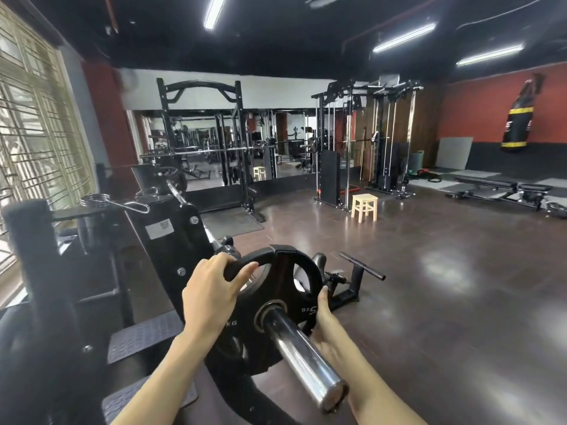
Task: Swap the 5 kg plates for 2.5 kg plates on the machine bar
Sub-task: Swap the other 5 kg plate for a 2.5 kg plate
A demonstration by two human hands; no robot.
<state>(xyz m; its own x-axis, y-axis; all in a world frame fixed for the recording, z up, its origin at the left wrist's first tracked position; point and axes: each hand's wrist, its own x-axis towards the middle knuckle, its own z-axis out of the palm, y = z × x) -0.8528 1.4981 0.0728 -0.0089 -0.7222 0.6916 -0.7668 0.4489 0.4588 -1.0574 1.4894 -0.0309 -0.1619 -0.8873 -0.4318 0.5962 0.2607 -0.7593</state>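
Nearest the camera, the chrome bar sleeve (302, 357) runs from its capped end at the lower right up into the hub of a black 5 kg plate (276, 305), which sits threaded on it with the bare sleeve showing on the near side. Both hands clamp this plate from opposite sides. The left hand (211, 294) lies over the upper left rim, its fingers curled through one of the grip cut-outs, thumb hidden behind the rim. The right hand (325, 329) holds the lower right edge, just beside the "5 KG" marking; the bar crosses in front of it, so only the thumb and part of the palm show and how the fingers lie behind the plate cannot be made out. Lower down, the plate's bottom edge merges with another dark disc shape beneath it, too dim to separate. A second "KG" marking near the left wrist has its numeral covered. Farther left, a spring collar (113, 202) rests on the black machine frame (171, 237). Across the dark floor stands a wooden stool (364, 207), well apart from the bar.
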